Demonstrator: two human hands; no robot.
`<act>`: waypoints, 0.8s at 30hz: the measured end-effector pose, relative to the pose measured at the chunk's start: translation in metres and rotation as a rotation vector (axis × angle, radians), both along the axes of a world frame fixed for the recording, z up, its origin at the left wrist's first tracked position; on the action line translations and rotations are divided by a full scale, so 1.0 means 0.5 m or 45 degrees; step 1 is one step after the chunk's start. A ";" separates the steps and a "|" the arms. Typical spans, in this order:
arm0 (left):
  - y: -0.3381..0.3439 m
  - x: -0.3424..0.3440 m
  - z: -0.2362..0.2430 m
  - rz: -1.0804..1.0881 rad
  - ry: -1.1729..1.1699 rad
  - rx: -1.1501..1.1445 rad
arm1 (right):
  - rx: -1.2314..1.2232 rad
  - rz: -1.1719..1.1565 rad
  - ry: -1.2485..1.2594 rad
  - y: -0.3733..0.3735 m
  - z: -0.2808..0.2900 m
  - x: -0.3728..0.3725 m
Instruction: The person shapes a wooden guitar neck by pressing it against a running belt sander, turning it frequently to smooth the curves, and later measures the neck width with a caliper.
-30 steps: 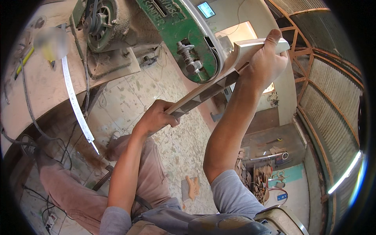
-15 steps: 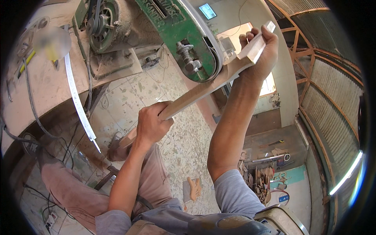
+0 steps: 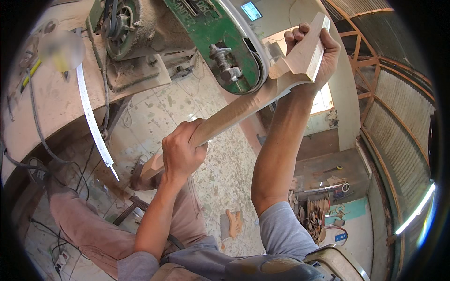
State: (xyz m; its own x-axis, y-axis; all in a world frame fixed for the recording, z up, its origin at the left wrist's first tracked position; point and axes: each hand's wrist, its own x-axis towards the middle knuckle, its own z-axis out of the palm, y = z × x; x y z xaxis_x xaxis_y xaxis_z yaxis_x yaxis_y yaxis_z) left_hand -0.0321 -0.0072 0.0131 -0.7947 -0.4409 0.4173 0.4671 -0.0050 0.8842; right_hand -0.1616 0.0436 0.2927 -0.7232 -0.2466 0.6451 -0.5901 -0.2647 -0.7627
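A long pale wooden piece shaped like a guitar neck point(image 3: 234, 112) slants up to the right across the middle. Its flared end is held by my right hand point(image 3: 328, 58), thumb along one edge and fingertips on the far side. My left hand point(image 3: 180, 150) is wrapped round its lower part, and a short end sticks out past that hand. Beside the wood, near its flared end, is the rounded tip of a green belt sander point(image 3: 234, 65). The wood's edge lies against or very close to the belt; I cannot tell which.
A dusty motor point(image 3: 147, 35) and a workbench point(image 3: 51, 107) stand at the left, with cables and a white strip point(image 3: 91, 112) hanging down. Wood scraps point(image 3: 233, 222) lie on the dusty tiled floor. More offcuts point(image 3: 316, 218) are stacked at the lower right.
The guitar neck has rolled, so more of its flared end's broad face shows. My right hand has turned with it and shifted slightly right; my left hand keeps its grip.
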 end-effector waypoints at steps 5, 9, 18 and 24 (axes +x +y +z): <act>0.005 -0.008 0.001 0.025 -0.059 -0.040 | -0.022 0.107 -0.013 0.009 -0.004 -0.005; 0.016 0.016 0.008 0.193 -0.141 -0.142 | -0.073 0.603 -0.196 0.025 0.001 -0.011; -0.006 0.000 -0.002 0.077 -0.074 -0.112 | -0.026 0.351 -0.060 0.022 -0.003 -0.010; -0.015 -0.033 -0.008 -0.022 0.001 -0.069 | -0.023 -0.106 0.108 0.005 -0.023 0.017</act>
